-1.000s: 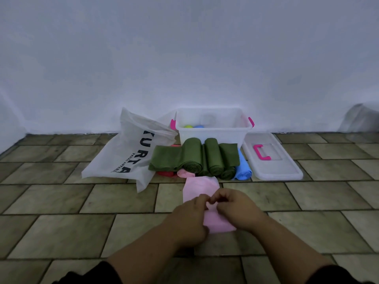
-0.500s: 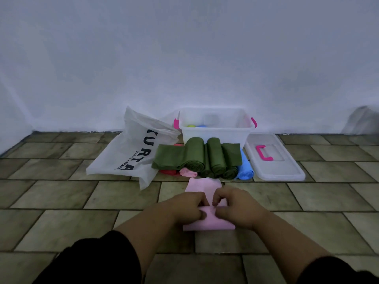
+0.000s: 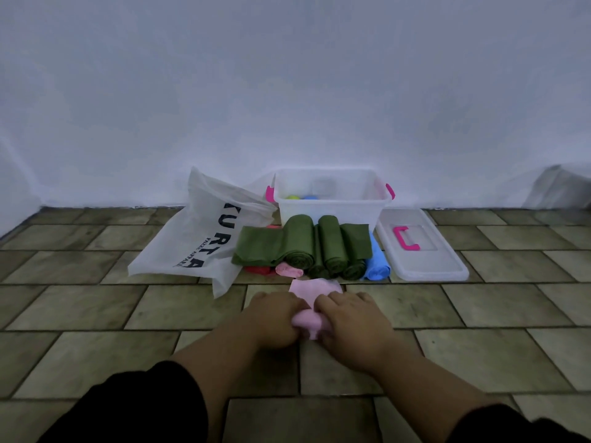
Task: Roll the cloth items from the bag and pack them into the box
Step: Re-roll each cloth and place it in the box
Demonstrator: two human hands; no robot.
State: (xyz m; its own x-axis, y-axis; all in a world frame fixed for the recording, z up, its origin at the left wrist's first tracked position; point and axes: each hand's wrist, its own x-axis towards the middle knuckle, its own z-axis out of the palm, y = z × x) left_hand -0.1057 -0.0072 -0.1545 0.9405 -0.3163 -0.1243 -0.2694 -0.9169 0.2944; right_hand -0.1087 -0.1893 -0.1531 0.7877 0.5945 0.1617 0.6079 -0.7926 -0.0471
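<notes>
Gripping the soft pink cloth (image 3: 315,287) with left hand (image 3: 277,318) and right hand (image 3: 350,321) side by side, fingers curling over its rolled end.

So we're looking at a plain white wall (image 3: 287,75) that's filling the whole top half of the view. It's meeting a tiled floor (image 3: 80,308) of dull olive-brown rectangular tiles, and they're running in a staggered brick pattern with dark grout lines (image 3: 224,330) between them. Over on the left a second wall (image 3: 12,187) is coming in at a corner. Far right, a pale blurry shape (image 3: 559,187) is sitting against the wall's base; we can't tell what it is. The light is looking dim, bluish and pretty even.
</notes>
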